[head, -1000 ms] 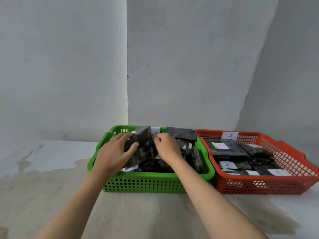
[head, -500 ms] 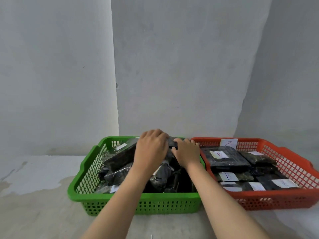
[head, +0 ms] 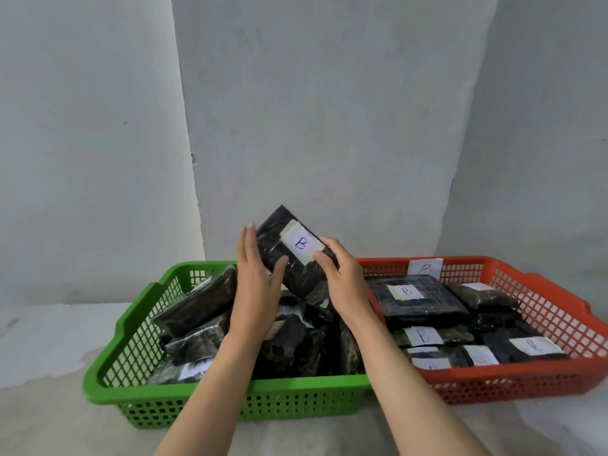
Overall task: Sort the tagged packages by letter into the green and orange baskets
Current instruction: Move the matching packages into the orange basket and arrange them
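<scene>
I've got one black package (head: 289,255) up in the air, tilted, above the back of the green basket (head: 230,394), its white tag (head: 301,244) facing me and reading B. My right hand (head: 342,278) grips its right edge, thumb curled over the front just below the tag, fingers wrapped behind. My left hand (head: 255,278) sits flat against the left edge, fingers (head: 246,240) straight and pointing up, thumb touching the front. Two baskets stand side by side on the table (head: 49,406), touching: green on the left, the orange basket (head: 526,383) on the right. The green one is heaped with dark packages; I can make out about five, the rest hidden behind my forearms, so no firm count. The orange one holds roughly seven packages lying flat, and three of their tags plainly show B; the others are too blurred to read. A white B label (head: 425,268) hangs on the orange basket's back wall. Behind everything stands a bare grey wall (head: 312,110).
</scene>
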